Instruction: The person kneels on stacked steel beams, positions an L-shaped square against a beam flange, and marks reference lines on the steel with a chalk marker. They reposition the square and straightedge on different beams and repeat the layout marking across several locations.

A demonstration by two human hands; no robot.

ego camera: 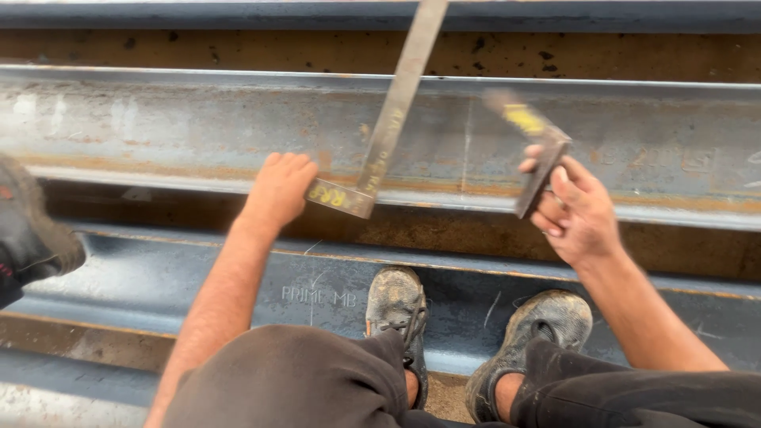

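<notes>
Steel square (388,135) laid across rusty beam (158,127), long blade running up and away, short leg at the near flange. Left hand (279,190) closed on that leg. Right hand (579,210) pinches a blurred flat metal piece (537,154), lifted off the beam. A faint line near it; otherwise unclear. 2 dusty shoes (396,305) rest on lower beam (158,277); nothing blocks the hands.

Rusty steel beams (158,127) underfoot, dusty shoes (396,305), perhaps a glove (32,230) at left.
</notes>
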